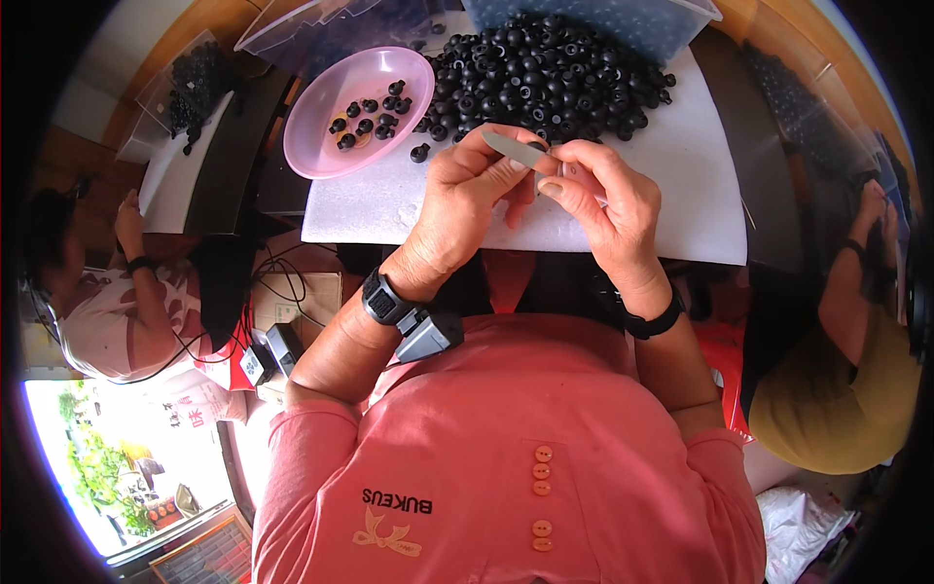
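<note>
My left hand (465,200) grips a pair of grey metal tweezers (516,150), tips pointing right. My right hand (601,200) meets it, thumb and fingers pinched on a small dark piece at the tweezer tips; the piece is mostly hidden. Both hands hover over a white foam sheet (681,185). Beyond them lies a heap of small black round parts (545,78). A pink plastic dish (326,146) at the left holds several of the same black parts. One stray black part (419,152) lies between dish and hands.
Clear plastic bins (321,24) stand behind the dish and heap. A person in a patterned top sits at my left (126,292) beside another tray of black parts (195,88). A person in a mustard top works at my right (837,370).
</note>
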`<state>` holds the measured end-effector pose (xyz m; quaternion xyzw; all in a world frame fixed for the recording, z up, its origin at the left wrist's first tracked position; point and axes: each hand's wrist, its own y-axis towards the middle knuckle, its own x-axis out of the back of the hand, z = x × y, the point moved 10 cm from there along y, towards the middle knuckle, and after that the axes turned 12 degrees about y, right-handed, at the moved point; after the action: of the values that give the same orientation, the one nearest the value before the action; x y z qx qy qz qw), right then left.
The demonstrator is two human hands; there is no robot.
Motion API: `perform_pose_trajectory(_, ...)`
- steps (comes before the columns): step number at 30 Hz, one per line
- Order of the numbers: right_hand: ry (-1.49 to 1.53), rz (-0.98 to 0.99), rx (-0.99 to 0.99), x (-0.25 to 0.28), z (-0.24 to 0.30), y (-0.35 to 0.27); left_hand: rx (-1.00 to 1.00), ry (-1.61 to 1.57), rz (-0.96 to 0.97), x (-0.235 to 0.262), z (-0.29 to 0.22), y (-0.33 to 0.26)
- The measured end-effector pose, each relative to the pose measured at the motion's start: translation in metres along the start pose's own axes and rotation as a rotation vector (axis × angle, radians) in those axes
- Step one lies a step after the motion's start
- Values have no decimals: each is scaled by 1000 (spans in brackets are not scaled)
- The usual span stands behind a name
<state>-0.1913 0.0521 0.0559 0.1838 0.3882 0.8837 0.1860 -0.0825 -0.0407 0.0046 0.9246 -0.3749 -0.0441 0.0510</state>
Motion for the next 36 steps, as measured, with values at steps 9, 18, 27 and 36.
perform_pose_trajectory(9, -32, -13, 27, -2, 1, -1, -2, -1, -32, 2, 3, 0)
perform_pose_trajectory(18, 1, 31, 45, -5, -1, 2, 66, 7, -60, 1, 7, 0)
perform_pose_trajectory(27, 79, -55, -117, 8, -13, -3, 96, -72, -5, -3, 14, 4)
perform_pose_trajectory(36, 0, 7, -19, -4, -4, -1, 68, -119, -7, 2, 17, 4)
